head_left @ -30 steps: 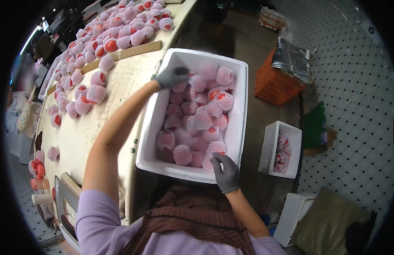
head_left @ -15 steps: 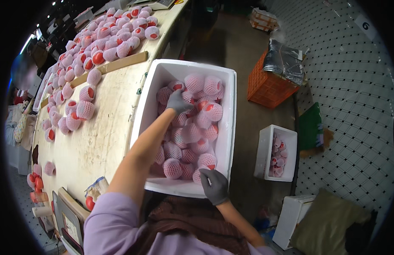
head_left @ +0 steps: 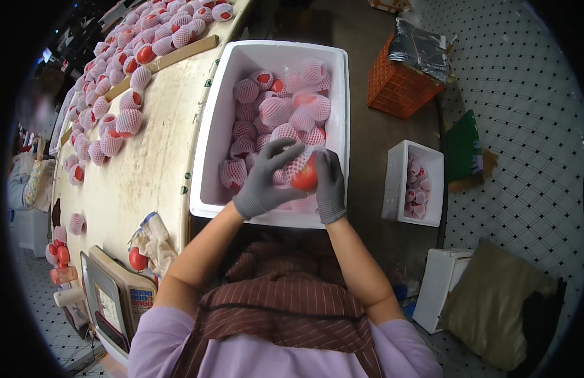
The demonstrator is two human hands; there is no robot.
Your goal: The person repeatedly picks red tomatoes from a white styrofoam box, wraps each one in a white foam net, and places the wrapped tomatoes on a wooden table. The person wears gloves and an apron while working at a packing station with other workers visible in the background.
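A red fruit point(head_left: 304, 176) half covered by a pink foam net is held between my two grey-gloved hands, above the near end of a large white foam box point(head_left: 207, 183). My right hand point(head_left: 331, 189) grips its right side. My left hand point(head_left: 265, 181) curves round the netted left side, thumb below and fingers above. Whether every left fingertip touches it cannot be made out. Beneath and beyond my hands, the box holds many netted fruits point(head_left: 276, 110), some showing red through the net openings.
Left, a pale table point(head_left: 160, 138) carries a heap of netted fruit point(head_left: 125, 69) behind a wooden strip point(head_left: 185, 55). A scale point(head_left: 125, 290) and cloth point(head_left: 154, 239) lie nearer. Right stand an orange crate point(head_left: 396, 88), a smaller white box point(head_left: 393, 183) with netted fruit, and an olive sack point(head_left: 493, 302).
Both hands have come together over the box's near end, my left drawn back from its far part. A fruit is now between them. The view has shifted, placing the box higher.
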